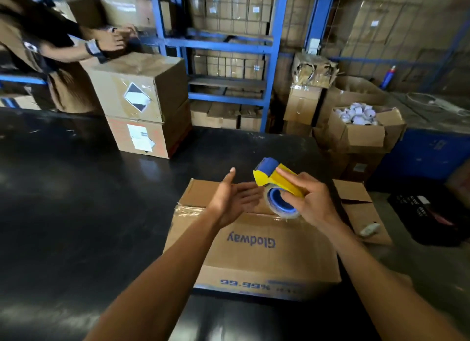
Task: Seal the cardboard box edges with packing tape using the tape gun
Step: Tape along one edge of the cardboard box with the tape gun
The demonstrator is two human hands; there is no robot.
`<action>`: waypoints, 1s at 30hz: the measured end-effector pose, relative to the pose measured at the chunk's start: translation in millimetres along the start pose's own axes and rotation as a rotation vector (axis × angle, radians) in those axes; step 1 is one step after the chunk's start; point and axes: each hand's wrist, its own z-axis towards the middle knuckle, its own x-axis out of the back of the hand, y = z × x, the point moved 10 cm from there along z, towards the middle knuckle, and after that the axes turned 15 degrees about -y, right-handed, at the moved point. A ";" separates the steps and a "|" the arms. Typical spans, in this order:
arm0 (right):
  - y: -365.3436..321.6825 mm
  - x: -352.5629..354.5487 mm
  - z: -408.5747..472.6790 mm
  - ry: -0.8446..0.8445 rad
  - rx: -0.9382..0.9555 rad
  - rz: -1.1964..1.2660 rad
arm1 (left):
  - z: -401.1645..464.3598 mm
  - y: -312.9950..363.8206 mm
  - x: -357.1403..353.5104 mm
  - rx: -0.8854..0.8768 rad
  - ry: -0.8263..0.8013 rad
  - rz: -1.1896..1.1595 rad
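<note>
A brown cardboard box printed "Glodway" lies on the black table in front of me, with clear tape across its top seam. My right hand grips a yellow and blue tape gun holding a clear tape roll, raised just above the box's far half. My left hand hovers open beside the gun, palm turned toward it, fingers apart and holding nothing.
Two stacked boxes stand at the table's back left, where another person's hands rest on top. Blue racks with cartons fill the back. An open box of white rolls and a black crate sit at the right.
</note>
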 end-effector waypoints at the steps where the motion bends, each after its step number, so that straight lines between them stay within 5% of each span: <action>1: -9.0 -9.5 5.2 -0.013 0.043 -0.118 | -10.2 10.4 1.1 -0.038 -0.015 -0.058; 4: -20.1 -39.3 17.4 -0.076 0.086 -0.344 | -33.8 26.8 13.6 -0.080 -0.018 -0.110; 13: -29.3 -53.4 37.6 -0.005 0.118 -0.146 | -54.7 50.1 22.2 -0.011 0.127 -0.093; 15: -70.0 -131.7 78.9 -0.175 0.210 -0.113 | -107.5 87.6 97.7 -0.127 0.308 -0.120; 22: -67.9 -166.4 89.4 -0.375 0.174 -0.238 | -122.2 77.8 156.8 -0.076 0.766 -0.017; 30: -22.2 -143.9 104.1 -0.567 0.079 -0.626 | -138.7 55.7 226.0 -0.131 0.984 0.066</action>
